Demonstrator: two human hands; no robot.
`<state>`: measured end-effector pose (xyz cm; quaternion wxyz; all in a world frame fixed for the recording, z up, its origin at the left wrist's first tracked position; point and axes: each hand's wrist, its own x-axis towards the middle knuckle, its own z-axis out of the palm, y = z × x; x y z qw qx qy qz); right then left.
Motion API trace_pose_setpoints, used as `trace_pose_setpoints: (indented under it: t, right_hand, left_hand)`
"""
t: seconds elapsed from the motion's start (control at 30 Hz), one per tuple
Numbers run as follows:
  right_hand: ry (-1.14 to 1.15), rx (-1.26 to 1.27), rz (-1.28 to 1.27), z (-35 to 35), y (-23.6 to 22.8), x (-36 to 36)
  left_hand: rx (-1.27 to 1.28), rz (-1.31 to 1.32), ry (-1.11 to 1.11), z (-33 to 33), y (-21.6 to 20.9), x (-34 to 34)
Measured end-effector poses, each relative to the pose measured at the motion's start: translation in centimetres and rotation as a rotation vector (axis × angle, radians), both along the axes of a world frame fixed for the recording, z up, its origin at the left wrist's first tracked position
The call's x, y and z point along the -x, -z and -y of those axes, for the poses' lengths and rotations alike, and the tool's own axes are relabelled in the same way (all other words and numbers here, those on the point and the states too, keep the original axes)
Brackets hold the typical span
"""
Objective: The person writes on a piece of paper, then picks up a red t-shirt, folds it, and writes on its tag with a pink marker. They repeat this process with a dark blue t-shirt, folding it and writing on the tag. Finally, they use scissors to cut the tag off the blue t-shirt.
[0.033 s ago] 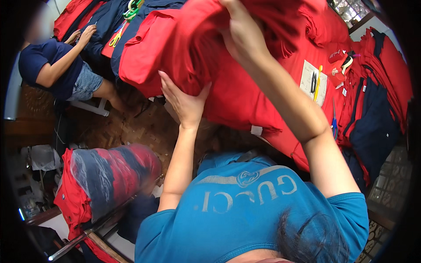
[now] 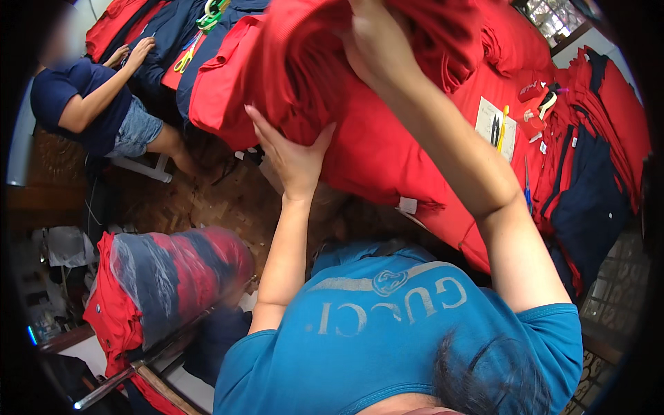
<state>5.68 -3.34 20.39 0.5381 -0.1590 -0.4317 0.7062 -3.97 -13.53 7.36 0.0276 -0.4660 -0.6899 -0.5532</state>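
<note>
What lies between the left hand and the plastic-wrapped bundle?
In the head view, mostly brown patterned floor shows between the left hand and the plastic-wrapped bundle.

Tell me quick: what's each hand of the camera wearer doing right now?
Left hand: open, fingers and thumb spread against the red cloth.
Right hand: up at the same cloth; fingers mostly hidden, so its grip cannot be told.

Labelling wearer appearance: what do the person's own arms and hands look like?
No glove or jewellery visible on the left hand; the right hand is blurred and partly hidden. Forearms uncovered, no cables or markings seen. Short, plain teal-blue sleeves end above the elbows.
</note>
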Motion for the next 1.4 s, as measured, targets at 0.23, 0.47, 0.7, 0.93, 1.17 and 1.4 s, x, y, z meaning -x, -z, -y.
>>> trace_pose_setpoints:
  t: [0.23, 0.47, 0.7, 0.93, 1.17, 1.4]
  right_hand:
    - [0.020, -0.267, -0.025, -3.6, -6.6, 3.7]
    - [0.197, -0.398, 0.045, -7.4, -9.2, -0.4]
    - [0.197, -0.506, 0.110, -8.7, -9.4, -3.0]
    - [0.096, -0.617, 0.430, -5.5, -7.8, -9.1]
    - [-0.036, -0.662, 0.978, -1.5, -3.0, -21.9]
    - [0.055, -0.558, 1.253, 0.5, -2.8, -33.0]
  left_hand:
    - [-0.242, 0.277, 0.155, 1.0, -5.5, -1.9]
    - [-0.020, -0.154, -0.170, -3.6, 8.8, 5.5]
    - [-0.230, 0.003, -0.263, -0.6, 0.9, 9.0]
    - [-0.237, 0.544, 0.296, 7.7, 2.3, -5.6]
    - [0.085, 0.391, -0.058, 6.6, 2.4, -10.6]
    - [0.147, 0.058, -0.239, 12.6, -12.3, 0.8]
